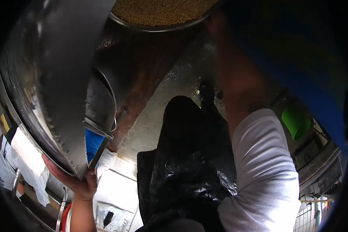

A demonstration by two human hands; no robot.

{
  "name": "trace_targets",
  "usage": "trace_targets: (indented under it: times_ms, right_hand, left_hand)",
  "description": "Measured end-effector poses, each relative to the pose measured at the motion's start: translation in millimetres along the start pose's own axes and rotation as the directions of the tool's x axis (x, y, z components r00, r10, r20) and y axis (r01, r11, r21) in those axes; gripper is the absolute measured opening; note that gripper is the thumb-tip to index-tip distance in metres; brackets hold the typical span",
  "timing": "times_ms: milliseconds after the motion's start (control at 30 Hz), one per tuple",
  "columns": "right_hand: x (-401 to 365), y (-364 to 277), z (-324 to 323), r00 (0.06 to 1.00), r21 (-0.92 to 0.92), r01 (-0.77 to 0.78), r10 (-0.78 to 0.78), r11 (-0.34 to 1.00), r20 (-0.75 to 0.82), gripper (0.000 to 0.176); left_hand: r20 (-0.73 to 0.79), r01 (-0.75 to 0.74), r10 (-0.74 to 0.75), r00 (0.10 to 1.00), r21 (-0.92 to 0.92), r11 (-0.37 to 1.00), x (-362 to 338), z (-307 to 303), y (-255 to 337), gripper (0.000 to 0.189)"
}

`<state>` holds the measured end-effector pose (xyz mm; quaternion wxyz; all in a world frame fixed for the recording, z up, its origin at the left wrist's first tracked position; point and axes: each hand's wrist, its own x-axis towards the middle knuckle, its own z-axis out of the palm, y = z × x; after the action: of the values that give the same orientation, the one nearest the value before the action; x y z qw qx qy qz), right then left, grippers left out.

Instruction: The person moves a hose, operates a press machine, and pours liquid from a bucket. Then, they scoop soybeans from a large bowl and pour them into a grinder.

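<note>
My left hand (75, 183) is closed on the lower edge of a large curved metal vessel (65, 89), which stands tilted up on the left. The thumb lies on the near side of its edge, the fingers on the outer side. My right arm, in a white sleeve, reaches up and away. My right hand (217, 22) is at the rim of a round metal basin (158, 29), in shadow and blurred, so its fingers cannot be made out. The basin holds many small tan grains or beans (164, 11).
A metal container with a wire handle (114, 102) and something blue (92, 143) show behind the vessel. A green bucket (296, 123) is on the right. A dark blue shape (309, 69) covers the upper right. My black apron (193, 154) hangs above a wet floor (154, 112).
</note>
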<state>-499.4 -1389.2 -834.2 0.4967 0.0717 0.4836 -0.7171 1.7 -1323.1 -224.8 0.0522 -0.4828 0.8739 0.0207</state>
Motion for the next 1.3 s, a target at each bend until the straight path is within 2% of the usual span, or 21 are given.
trace_targets:
  times_ms: [33, 200, 400, 467, 500, 633, 767, 800, 867, 900, 933, 967, 1000, 1033, 1100, 1133, 1267, 1300]
  right_hand:
    - [-7, -10, 12, 0.998, 0.034, -0.042, 0.043, 0.999, -0.035, 0.056]
    - [-45, -29, 50, 0.996, -0.051, -0.01, 0.005, 0.999, -0.086, 0.057]
    - [-126, 17, 85, 0.99, -0.179, 0.021, -0.044, 0.984, -0.13, 0.06]
    - [-160, 37, 99, 0.983, -0.07, -0.036, 0.023, 0.997, -0.182, 0.062]
    - [-184, 35, 113, 0.957, 0.14, -0.123, 0.155, 0.983, -0.247, 0.063]
    - [-242, 51, 125, 0.957, 0.244, -0.145, 0.198, 0.959, -0.21, 0.066]
    - [-278, 82, 110, 0.936, 0.352, -0.124, 0.227, 0.928, -0.269, 0.067]
    - [-288, 89, 102, 0.954, 0.22, -0.077, 0.136, 0.972, -0.268, 0.067]
    - [-302, 103, 83, 0.967, 0.077, -0.036, 0.054, 0.996, -0.25, 0.066]
    - [-296, 126, 54, 0.987, -0.09, 0.045, -0.058, 0.995, -0.149, 0.066]
    - [-288, 147, 27, 0.987, -0.243, 0.147, -0.158, 0.959, -0.029, 0.066]
    - [-299, 132, 37, 0.995, -0.034, -0.007, 0.003, 0.999, -0.102, 0.066]
    - [-310, 117, 46, 0.971, 0.197, -0.13, 0.164, 0.972, -0.171, 0.065]
    - [-322, 111, 51, 0.973, 0.189, -0.129, 0.161, 0.973, -0.168, 0.065]
    - [-330, 104, 63, 0.952, 0.2, -0.123, 0.173, 0.972, -0.253, 0.065]
    - [-320, 111, 52, 0.959, 0.157, -0.121, 0.156, 0.98, -0.238, 0.064]
    - [-315, 102, 65, 0.957, 0.211, -0.115, 0.166, 0.971, -0.238, 0.06]
    - [-316, 101, 67, 0.959, 0.21, -0.116, 0.164, 0.971, -0.229, 0.06]
  left_hand:
    - [-0.017, 0.016, -0.017, 1.0, -0.033, 0.999, 0, 1, 1, 0.117]
    - [0.008, 0.002, -0.003, 1.0, 0.01, 1.0, 3, -3, 4, 0.115]
    - [-0.019, -0.06, 0.06, 0.998, -0.034, 0.998, 4, -5, 7, 0.104]
    - [-0.028, -0.086, 0.085, 0.996, -0.044, 0.995, 4, -4, 6, 0.098]
    - [-0.029, -0.079, 0.078, 0.997, -0.041, 0.996, 3, -4, 6, 0.098]
    - [-0.037, -0.098, 0.097, 0.995, -0.034, 0.995, 0, -1, 3, 0.094]
    - [-0.073, -0.134, 0.133, 0.988, -0.002, 0.991, 1, 0, 7, 0.09]
    - [-0.1, -0.151, 0.15, 0.984, -0.003, 0.988, 1, 3, 7, 0.091]
    - [-0.117, -0.189, 0.194, 0.974, 0.047, 0.981, 1, 1, 0, 0.092]
    - [-0.116, -0.18, 0.184, 0.976, 0.045, 0.983, -1, 3, -3, 0.092]
    - [-0.142, -0.17, 0.163, 0.976, -0.036, 0.985, -1, 8, -5, 0.093]
    - [-0.167, -0.172, 0.16, 0.973, -0.058, 0.983, 0, 9, -6, 0.092]
    - [-0.193, -0.175, 0.157, 0.969, -0.08, 0.981, 1, 11, -6, 0.091]
    - [-0.218, -0.179, 0.154, 0.964, -0.101, 0.979, 2, 13, -6, 0.09]
    - [-0.259, -0.188, 0.172, 0.95, -0.036, 0.982, 10, 8, -12, 0.081]
    - [-0.281, -0.175, 0.169, 0.945, 0.004, 0.985, 15, 4, -16, 0.078]
    - [-0.308, -0.155, 0.143, 0.941, -0.016, 0.988, 46, -13, -28, 0.079]
    - [-0.334, -0.177, 0.141, 0.932, -0.081, 0.981, 51, -11, -28, 0.08]
